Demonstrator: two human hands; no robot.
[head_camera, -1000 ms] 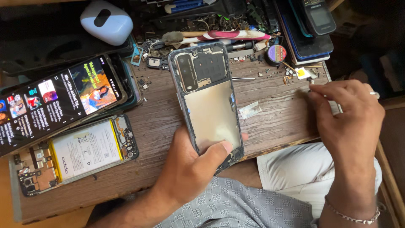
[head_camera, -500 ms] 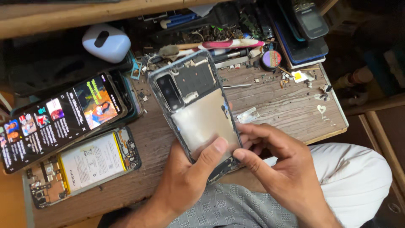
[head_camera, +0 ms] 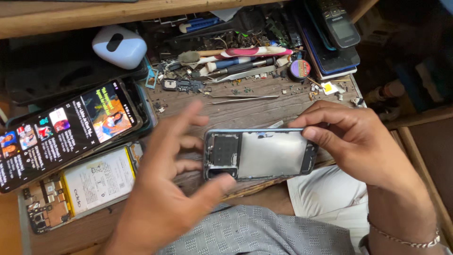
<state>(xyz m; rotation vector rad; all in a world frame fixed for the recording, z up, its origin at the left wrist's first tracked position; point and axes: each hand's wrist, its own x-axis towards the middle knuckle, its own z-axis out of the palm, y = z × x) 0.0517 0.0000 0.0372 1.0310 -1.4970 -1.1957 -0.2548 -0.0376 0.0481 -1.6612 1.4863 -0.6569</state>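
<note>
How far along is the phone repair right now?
Done: the phone frame looks stripped, bare inside. In hand: right hand grips its end, left hand touches the camera corner. Left: an opened phone with its battery lies on the wooden table.

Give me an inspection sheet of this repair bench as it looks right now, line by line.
Surface: worn wooden bench top, scattered with small screws and parts.
Job's things: gutted phone frame held sideways above the bench edge, inner side up.
Clutter: lit phone at left; opened phone with battery below it; tweezers; toothbrush and pens at the back; small round tin; white case; stacked phones at top right.
Grippers: left hand open, thumb on the frame's camera end; right hand pinches the frame's other end.
Cables: nothing clearly seen.
Surroundings: wooden shelf edge above; the person's lap below.
</note>
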